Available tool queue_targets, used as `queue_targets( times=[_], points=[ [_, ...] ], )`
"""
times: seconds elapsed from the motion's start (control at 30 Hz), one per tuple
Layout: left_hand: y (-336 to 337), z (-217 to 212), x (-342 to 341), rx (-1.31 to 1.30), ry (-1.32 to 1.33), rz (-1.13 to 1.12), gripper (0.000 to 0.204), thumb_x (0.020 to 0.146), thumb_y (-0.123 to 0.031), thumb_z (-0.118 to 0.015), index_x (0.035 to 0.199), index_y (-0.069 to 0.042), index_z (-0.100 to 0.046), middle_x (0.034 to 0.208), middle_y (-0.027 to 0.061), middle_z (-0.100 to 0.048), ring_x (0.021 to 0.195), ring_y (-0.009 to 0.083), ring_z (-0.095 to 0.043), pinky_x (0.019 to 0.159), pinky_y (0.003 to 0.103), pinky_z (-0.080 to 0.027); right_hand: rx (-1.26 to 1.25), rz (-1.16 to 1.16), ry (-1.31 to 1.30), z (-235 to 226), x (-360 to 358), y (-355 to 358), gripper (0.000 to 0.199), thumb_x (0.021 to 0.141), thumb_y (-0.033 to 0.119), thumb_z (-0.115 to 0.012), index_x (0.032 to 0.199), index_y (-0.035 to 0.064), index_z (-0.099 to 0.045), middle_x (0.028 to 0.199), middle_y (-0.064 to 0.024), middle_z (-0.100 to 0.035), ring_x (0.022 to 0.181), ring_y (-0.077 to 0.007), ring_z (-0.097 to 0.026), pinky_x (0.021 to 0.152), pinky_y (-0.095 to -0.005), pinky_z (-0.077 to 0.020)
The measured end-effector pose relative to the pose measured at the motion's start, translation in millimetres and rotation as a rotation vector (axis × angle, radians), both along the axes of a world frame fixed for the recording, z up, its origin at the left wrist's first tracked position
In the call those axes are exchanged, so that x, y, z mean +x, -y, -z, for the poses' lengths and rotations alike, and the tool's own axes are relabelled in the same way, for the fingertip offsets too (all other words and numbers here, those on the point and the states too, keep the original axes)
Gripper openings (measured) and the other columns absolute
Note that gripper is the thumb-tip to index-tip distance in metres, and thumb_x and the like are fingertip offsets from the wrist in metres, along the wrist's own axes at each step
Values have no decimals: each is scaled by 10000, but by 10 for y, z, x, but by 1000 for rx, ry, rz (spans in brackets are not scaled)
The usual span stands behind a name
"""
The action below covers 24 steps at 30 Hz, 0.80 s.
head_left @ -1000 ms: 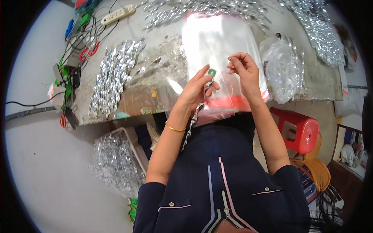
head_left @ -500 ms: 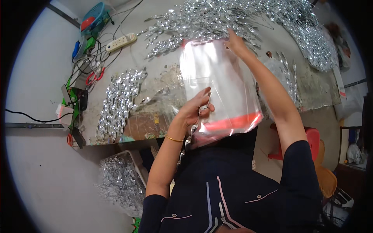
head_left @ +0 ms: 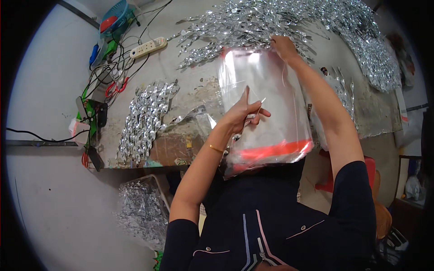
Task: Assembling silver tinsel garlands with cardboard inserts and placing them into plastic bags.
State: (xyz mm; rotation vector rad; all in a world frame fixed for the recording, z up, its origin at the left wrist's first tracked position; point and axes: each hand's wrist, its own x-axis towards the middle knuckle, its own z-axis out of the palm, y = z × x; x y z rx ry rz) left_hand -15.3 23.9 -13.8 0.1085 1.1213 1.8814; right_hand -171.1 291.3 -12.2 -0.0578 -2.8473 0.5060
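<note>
Gleaming clear plastic bags (head_left: 278, 106) (red band (head_left: 276, 151) across near end).

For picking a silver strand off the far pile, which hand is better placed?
Probably the right hand: it is at the near edge of the silver pile. The left hand is nearer the body, over the clear plastic bags.

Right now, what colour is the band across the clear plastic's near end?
The band is orange-red, clearest in the head view.
</note>
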Motion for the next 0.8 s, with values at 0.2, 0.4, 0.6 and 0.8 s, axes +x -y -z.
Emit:
queue_targets(
  times=[0.2, 0.4, 0.6, 0.8],
  points=[
    [-308, 108, -395, 16, -17, 177, 878, 941, -179, -528, 1459, -202, 182, 884, 205, -637, 488, 131, -519, 456, 269, -450, -12, -230, 114, -20, 32, -117, 221, 809, 254, -596, 890, 52, -635, 892, -190, -646, 882, -363, -620, 761, -453, -479],
    [-506, 100, -518, 78, -64, 280, 805, 946, -184, -514, 1480, -121, 86, 911, 200, -635, 544, 105, -519, 476, 254, -450, 126, -159, 185, -94, 73, -82, 267, 785, 291, -668, 905, 53, -644, 897, -172, -660, 873, -342, -633, 747, -425, -482],
    [-505, 195, -617, 170, 67, 325, 535, 939, -217, -542, 1387, -45, -303, 975, 197, -632, 537, 91, -479, 548, 243, -469, -208, -210, 210, -250, 134, -158, 247, 812, 269, -678, 911, 47, -637, 696, -80, -612, 606, -186, -568, 577, -332, -445],
    [-443, 249, -723, 198, 71, 398, 369, 943, -244, -535, 1210, 1, -469, 997, 210, -633, 569, 90, -508, 565, 252, -478, -289, -385, 251, -619, 574, -59, 175, 848, 168, -659, 959, 40, -613, 649, -37, -573, 533, -120, -481, 529, -288, -419]
  ],
)
